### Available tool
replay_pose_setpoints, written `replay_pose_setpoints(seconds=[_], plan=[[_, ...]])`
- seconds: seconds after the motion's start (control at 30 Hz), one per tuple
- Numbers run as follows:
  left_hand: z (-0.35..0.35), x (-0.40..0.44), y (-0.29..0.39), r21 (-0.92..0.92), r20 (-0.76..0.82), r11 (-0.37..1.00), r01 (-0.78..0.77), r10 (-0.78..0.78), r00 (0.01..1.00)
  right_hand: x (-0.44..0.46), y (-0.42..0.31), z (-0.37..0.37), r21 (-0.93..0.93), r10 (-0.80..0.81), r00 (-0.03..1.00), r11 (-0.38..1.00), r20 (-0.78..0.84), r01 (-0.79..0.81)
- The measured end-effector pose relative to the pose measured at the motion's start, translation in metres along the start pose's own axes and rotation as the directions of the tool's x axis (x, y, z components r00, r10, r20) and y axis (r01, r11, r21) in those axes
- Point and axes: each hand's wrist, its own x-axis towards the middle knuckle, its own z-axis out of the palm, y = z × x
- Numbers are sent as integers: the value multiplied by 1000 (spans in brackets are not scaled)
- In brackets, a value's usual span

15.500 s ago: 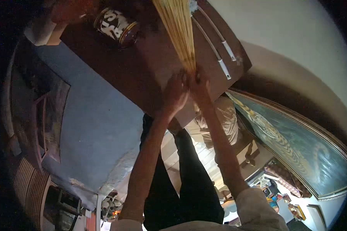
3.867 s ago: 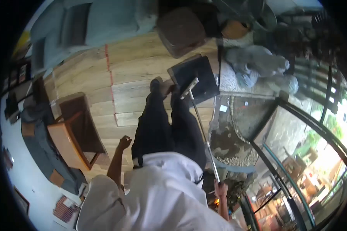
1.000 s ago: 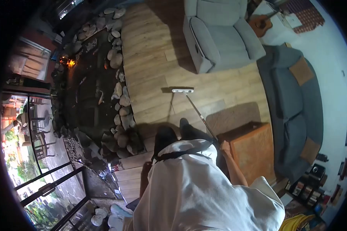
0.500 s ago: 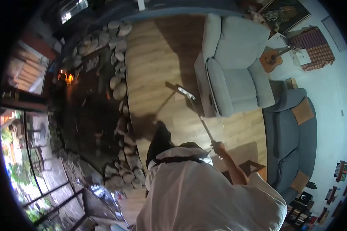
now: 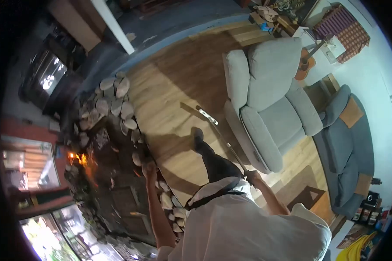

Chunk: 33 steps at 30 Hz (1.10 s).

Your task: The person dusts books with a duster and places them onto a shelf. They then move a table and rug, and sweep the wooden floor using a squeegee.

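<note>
Right hand [image 5: 253, 178] round a pole [image 5: 236, 157], left hand [image 5: 149, 171], grip unclear, in front of stones [image 5: 127, 110], grey armchair [image 5: 279, 123] beside the pole.

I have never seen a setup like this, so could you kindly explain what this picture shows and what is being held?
There is no machine here: a person works with bare hands, and a camera on their head looks forward and down, so their own white shirt fills the bottom. The right hand grips the handle of a long pole tool with a flat, light-coloured head. The left hand is stretched out to the side, with nothing visible in it. On the wooden floor stands a grey recliner, with a dark grey sofa beyond it. Stones edge the floor on the left.
</note>
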Motion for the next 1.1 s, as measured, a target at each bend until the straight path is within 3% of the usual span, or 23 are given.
replay_pose_setpoints(seconds=[0.07, 0.13, 0.2, 0.27, 0.3, 0.33, 0.37, 0.4, 0.43, 0.5, 0.53, 0.57, 0.63, 0.67, 0.73, 0.77, 0.8, 0.87, 0.93, 0.97, 1.03, 1.1], plan=[[13, 50, 27, 8, 111, 1000, -18, 17, 994, 54, -35, 12, 77, -121, 990, 990, 67, 116], [30, 72, 42, 117, 180, 992, 57, -78, 981, 147, -51, 23, 56, -393, 907, 920, 151, 389], [39, 85, 46, 264, 212, 949, 173, -232, 950, 92, -180, 21, -174, -345, 937, 921, 52, 349], [46, 96, 69, 357, 213, 899, 253, -343, 915, 223, -149, 37, -202, -634, 751, 723, 186, 661], [49, 107, 80, 383, 218, 880, 280, -381, 898, 205, -201, 26, -56, -378, 910, 918, 171, 392], [52, 125, 94, 399, 215, 869, 292, -398, 892, 187, -252, 11, 93, -89, 975, 993, 201, 72], [54, 144, 111, 412, 210, 861, 299, -409, 888, 169, -293, -2, 49, -195, 956, 981, 217, 189], [57, 165, 128, 423, 210, 854, 303, -418, 884, 178, -311, -4, 66, -192, 961, 981, 201, 182], [62, 187, 146, 433, 205, 848, 306, -423, 883, 187, -327, -3, -145, -591, 791, 779, 156, 610], [74, 234, 180, 453, 199, 837, 307, -431, 880, 168, -384, -4, 289, -488, 863, 852, 129, 438], [82, 261, 197, 464, 199, 832, 303, -431, 880, 134, -434, -7, 488, -433, 894, 808, 115, 328], [91, 287, 215, 469, 196, 830, 302, -431, 880, 125, -486, -10, 642, -285, 942, 759, 175, 110], [114, 345, 248, 486, 201, 824, 292, -430, 880, 168, -535, -11, 780, -183, 861, 541, 475, -315], [125, 372, 264, 497, 201, 820, 286, -429, 881, 199, -549, -9, 738, -248, 720, 435, 648, -515], [150, 429, 300, 525, 206, 806, 274, -433, 878, 221, -606, 2, 851, -336, 801, 373, 495, -369], [163, 459, 320, 546, 215, 796, 260, -433, 875, 206, -655, -15, 807, -289, 765, 350, 576, -476], [176, 491, 343, 565, 223, 788, 246, -433, 873, 241, -662, -4, 873, -370, 791, 226, 488, -433], [206, 561, 398, 609, 245, 766, 205, -427, 871, 185, -761, -46, 916, -163, 932, 302, 323, -265], [236, 633, 461, 650, 234, 735, 192, -433, 870, 245, -765, -62, 865, -219, 879, 386, 423, -320], [252, 669, 492, 676, 230, 715, 180, -436, 870, 263, -759, -67, 892, -365, 814, 181, 452, -414], [289, 748, 560, 716, 210, 682, 146, -410, 887, 267, -777, -82, 931, -305, 881, 168, 361, -323], [352, 821, 642, 743, 208, 662, 96, -365, 908, 270, -812, -111, 937, -230, 931, 277, 282, -215]])
